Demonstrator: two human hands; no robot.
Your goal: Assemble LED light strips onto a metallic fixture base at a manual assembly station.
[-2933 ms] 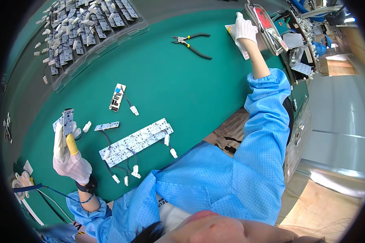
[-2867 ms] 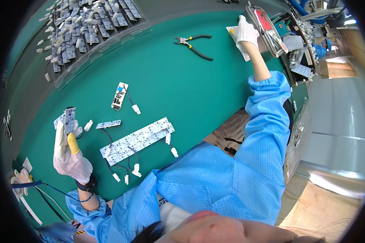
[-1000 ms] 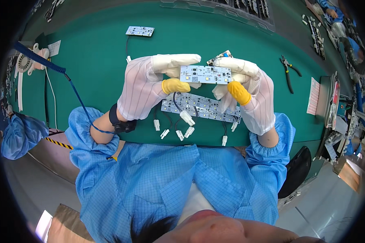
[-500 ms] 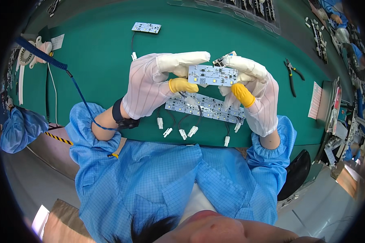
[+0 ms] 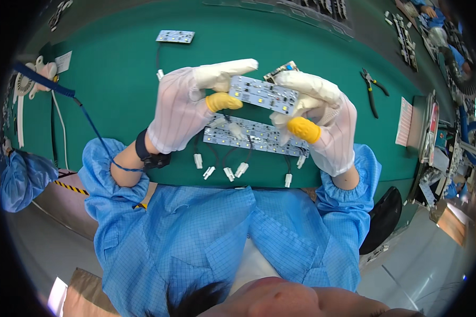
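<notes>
A white LED circuit board (image 5: 264, 96) with a row of yellow-white LEDs is raised above the bench, tilted down at its right end. My left hand (image 5: 181, 105), in a striped white glove with a yellow thumb cover, pinches its left end. Around the other end curl the fingers of my right hand (image 5: 328, 113), gloved alike, its thumb apart from the board. A second small circuit board (image 5: 280, 71) with components juts out behind my right index finger and seems gripped there; its rest is hidden. Below, a group of LED boards (image 5: 259, 138) lies on the mat, with several white-plugged leads.
On the green mat (image 5: 116, 68) another LED board (image 5: 175, 36) lies at the far left with its lead. Cutting pliers (image 5: 371, 92) and a printed sheet (image 5: 404, 121) lie right. A small fan (image 5: 34, 79) stands left. A blue coiled cord (image 5: 47, 80) runs to my left wrist.
The held LED board has tilted, its right end lower. My right thumb has come away from its face. The whole view has shifted slightly.
</notes>
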